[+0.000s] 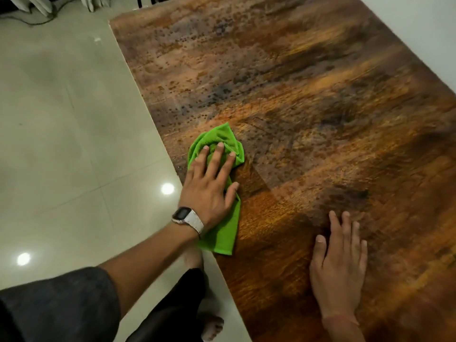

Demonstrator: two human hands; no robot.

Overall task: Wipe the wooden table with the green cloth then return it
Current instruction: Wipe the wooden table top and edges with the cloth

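The wooden table (308, 107) fills the right and centre of the view, its surface speckled with droplets toward the far left. A bright green cloth (222, 233) lies crumpled on the table near its left edge. My left hand (209, 186), with a watch on the wrist, presses flat on top of the cloth, fingers spread. My right hand (339, 267) rests flat on the bare wood nearer to me, palm down, holding nothing.
Glossy pale floor tiles (61, 144) lie left of the table, with light reflections. My leg and bare foot (212, 327) stand beside the table's left edge. White furniture legs and cables (44, 8) are at the top left. A pale wall (419, 25) borders the table's right side.
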